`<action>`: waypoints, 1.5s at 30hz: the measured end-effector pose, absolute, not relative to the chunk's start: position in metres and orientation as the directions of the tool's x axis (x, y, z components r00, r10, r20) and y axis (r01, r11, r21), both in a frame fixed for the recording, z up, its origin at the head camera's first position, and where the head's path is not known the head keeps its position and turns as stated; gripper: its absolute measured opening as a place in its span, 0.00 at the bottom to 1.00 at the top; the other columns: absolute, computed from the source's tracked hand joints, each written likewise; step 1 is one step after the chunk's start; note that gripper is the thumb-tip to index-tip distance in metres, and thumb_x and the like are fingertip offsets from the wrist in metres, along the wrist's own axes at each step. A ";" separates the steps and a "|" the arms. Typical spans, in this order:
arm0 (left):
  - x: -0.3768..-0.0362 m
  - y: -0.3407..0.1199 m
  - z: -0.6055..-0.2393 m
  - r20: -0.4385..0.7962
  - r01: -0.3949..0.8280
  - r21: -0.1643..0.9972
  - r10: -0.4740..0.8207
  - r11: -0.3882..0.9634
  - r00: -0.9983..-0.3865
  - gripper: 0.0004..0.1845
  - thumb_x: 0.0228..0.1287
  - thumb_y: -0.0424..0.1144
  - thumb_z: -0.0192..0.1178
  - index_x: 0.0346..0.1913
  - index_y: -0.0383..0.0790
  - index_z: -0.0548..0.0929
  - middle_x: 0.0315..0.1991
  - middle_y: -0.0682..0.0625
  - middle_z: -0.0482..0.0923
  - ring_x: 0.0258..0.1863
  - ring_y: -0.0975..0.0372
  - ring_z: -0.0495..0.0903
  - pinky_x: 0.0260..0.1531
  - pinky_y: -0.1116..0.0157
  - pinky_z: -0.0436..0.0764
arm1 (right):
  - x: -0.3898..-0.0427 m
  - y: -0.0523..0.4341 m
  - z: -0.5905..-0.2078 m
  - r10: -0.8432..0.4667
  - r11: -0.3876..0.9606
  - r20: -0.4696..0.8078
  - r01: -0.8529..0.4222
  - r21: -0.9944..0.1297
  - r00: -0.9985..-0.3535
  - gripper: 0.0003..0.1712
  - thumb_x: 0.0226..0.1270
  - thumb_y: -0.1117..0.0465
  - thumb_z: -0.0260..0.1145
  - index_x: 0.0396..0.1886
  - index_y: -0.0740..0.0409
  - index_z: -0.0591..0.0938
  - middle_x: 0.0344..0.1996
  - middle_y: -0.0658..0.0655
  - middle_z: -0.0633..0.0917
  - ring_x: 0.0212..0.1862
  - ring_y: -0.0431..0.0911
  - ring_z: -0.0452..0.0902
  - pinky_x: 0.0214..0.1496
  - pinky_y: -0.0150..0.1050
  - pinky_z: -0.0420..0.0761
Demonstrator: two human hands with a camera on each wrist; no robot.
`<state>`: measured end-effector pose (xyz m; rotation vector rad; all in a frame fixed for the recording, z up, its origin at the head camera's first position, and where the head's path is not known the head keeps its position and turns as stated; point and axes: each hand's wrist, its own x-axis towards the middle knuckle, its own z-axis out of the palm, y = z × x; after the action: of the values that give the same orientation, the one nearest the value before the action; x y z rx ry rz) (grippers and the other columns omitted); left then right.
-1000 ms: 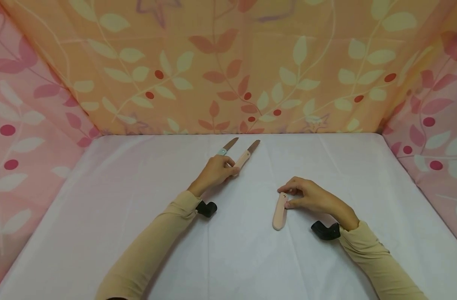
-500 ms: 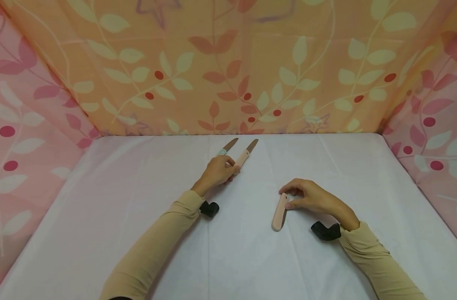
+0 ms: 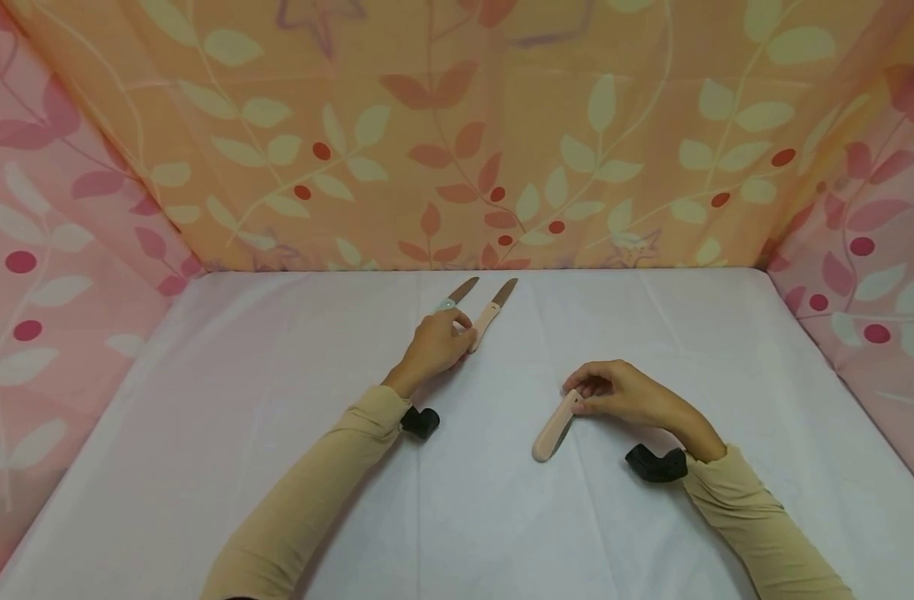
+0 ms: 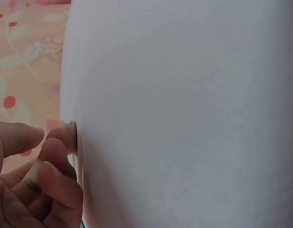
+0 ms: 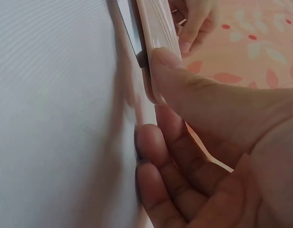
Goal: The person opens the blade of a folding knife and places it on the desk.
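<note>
folded pink knife (image 3: 552,428) | tilted on white cloth | two open knives (image 3: 492,307) beyond

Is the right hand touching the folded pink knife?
Touching. In the right wrist view the right hand presses its thumb on the folded pink knife; the head view shows fingertips pinching its upper end.

Both arms wear long, close-fitting beige sleeves (image 3: 307,492) that run down to the wrists and wrinkle softly along the forearm; the right sleeve (image 3: 756,517) matches the left in cloth and colour; a small black camera mount (image 3: 419,421) sits strapped under the left wrist, and a like black mount (image 3: 655,463) under the right; both hands are bare, no rings or gloves.
</note>
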<state>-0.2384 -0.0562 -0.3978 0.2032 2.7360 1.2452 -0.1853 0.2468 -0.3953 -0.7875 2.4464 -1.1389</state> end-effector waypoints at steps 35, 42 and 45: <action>-0.187 -0.062 -0.393 -0.025 0.229 0.798 0.410 0.558 -0.912 0.08 0.69 0.40 0.61 0.45 0.41 0.85 0.18 0.53 0.78 0.18 0.66 0.70 0.22 0.71 0.68 | -0.176 0.230 -0.384 -0.549 0.382 -0.181 -0.052 -0.923 -0.816 0.20 0.65 0.60 0.70 0.51 0.70 0.80 0.42 0.57 0.87 0.43 0.38 0.84 0.46 0.30 0.81; -0.173 -0.063 -0.395 -0.077 0.250 0.789 0.494 0.562 -0.866 0.09 0.70 0.42 0.60 0.45 0.44 0.86 0.22 0.54 0.80 0.22 0.68 0.73 0.26 0.71 0.71 | -0.172 0.221 -0.385 -0.529 0.343 -0.153 -0.045 -0.938 -0.835 0.21 0.65 0.61 0.70 0.52 0.71 0.79 0.43 0.59 0.86 0.42 0.39 0.85 0.47 0.31 0.82; -0.169 -0.062 -0.394 -0.088 0.267 0.801 0.546 0.536 -0.833 0.09 0.70 0.43 0.60 0.45 0.44 0.86 0.25 0.53 0.83 0.24 0.69 0.74 0.28 0.72 0.73 | -0.170 0.219 -0.385 -0.512 0.328 -0.136 -0.047 -0.943 -0.848 0.22 0.65 0.62 0.70 0.53 0.72 0.78 0.42 0.59 0.87 0.42 0.40 0.86 0.46 0.32 0.82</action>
<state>-0.1692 -0.0622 -0.3943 0.6720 2.4498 1.1951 -0.1702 0.2187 -0.3850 -0.4942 2.1877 -1.5333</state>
